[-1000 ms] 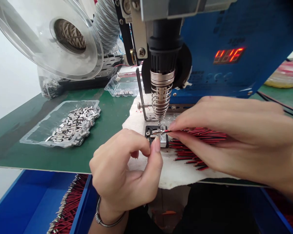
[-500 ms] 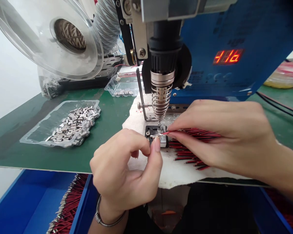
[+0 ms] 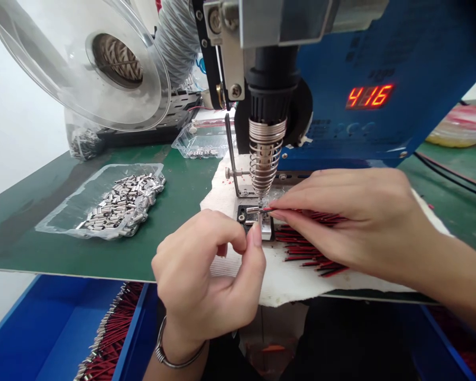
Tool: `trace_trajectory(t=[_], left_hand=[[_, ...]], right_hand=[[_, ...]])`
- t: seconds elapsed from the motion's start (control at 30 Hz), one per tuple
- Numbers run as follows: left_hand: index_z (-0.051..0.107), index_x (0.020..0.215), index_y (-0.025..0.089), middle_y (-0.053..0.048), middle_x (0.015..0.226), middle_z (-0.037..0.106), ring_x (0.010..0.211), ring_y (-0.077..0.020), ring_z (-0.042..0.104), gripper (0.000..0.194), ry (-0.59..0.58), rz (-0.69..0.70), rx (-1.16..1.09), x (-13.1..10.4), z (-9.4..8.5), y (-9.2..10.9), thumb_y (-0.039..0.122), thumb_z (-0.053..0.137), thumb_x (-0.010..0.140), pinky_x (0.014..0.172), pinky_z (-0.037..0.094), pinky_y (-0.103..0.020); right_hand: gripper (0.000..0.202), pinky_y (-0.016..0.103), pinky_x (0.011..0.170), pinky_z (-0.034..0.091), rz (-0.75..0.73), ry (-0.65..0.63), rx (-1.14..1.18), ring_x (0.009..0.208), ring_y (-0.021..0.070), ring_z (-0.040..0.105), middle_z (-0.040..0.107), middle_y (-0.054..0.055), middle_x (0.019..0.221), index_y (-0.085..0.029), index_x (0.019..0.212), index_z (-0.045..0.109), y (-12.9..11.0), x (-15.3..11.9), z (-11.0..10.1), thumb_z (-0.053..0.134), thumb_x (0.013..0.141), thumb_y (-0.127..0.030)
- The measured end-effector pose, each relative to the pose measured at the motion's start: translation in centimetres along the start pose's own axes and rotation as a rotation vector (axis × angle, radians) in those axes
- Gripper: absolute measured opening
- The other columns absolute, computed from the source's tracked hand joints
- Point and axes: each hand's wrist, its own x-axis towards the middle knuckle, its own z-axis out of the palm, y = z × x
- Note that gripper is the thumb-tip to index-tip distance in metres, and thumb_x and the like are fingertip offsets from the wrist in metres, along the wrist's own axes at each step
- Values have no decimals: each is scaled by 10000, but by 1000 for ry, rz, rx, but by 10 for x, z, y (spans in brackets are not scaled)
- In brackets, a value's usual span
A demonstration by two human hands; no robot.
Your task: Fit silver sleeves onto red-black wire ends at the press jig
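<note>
My right hand [image 3: 341, 211] pinches a red-and-black wire [image 3: 266, 209] between thumb and forefinger. At the wire's left end a small silver metal cylinder [image 3: 253, 210] lies level, right below the tip of the soldering iron [image 3: 266, 153] with its coiled spring. My left hand [image 3: 210, 270] is closed, thumb and forefinger pressed together at the front edge of the small black-and-metal fixture [image 3: 266, 231]. A second silver cylinder shows just above the left thumb tip, apparently in that pinch; its lower part is hidden.
Under the right hand lies a bundle of red-and-black wires [image 3: 301, 246] on white paper [image 3: 285, 291]. A clear tray [image 3: 63, 219] of silver cylinders stands left. Behind it is a clear fume hood [image 3: 75, 100]. A blue machine [image 3: 341, 140] stands behind; a blue bin [image 3: 35, 328] holds wired cylinders.
My right hand has shifted slightly, and the wire end with its cylinder has gone from tilted to level, higher under the iron tip. My left hand stays nearly in place. The red display reading differs.
</note>
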Motion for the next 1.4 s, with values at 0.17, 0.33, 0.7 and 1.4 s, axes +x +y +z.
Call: trace_trajectory(t=[0.17, 0.33, 0.7, 1.4], left_hand=[[527, 815, 250, 55, 653, 558, 581, -116, 554, 281, -8, 5, -7, 1, -1, 0, 152, 753, 950, 551, 435, -333], [517, 812, 244, 61, 653, 557, 580, -110, 553, 286, -7, 1, -14, 2, 0, 0, 149, 750, 948, 555, 429, -326], [513, 817, 247, 55, 661, 548, 600, -115, 561, 287, -9, -6, -19, 0, 2, 1, 158, 743, 963, 561, 431, -329], [514, 819, 249, 58, 660, 546, 593, -112, 551, 289, -15, 1, -2, 0, 1, 0, 161, 750, 961, 565, 422, -333]], right_hand=[[157, 323, 662, 567, -10, 22, -22, 753, 178, 778, 851, 13, 894, -184, 920, 808, 0, 1, -2, 700, 1019, -127], [155, 307, 673, 562, 4, 35, -48, 760, 166, 779, 851, -5, 886, -190, 940, 816, -2, 2, -1, 703, 1023, -123], [163, 335, 670, 557, 13, 52, -69, 754, 196, 788, 855, 8, 890, -197, 936, 823, 1, 2, 1, 700, 1037, -161], [143, 333, 697, 580, 33, 58, -95, 773, 188, 790, 857, 8, 918, -199, 985, 828, 0, 2, 1, 699, 1045, -182]])
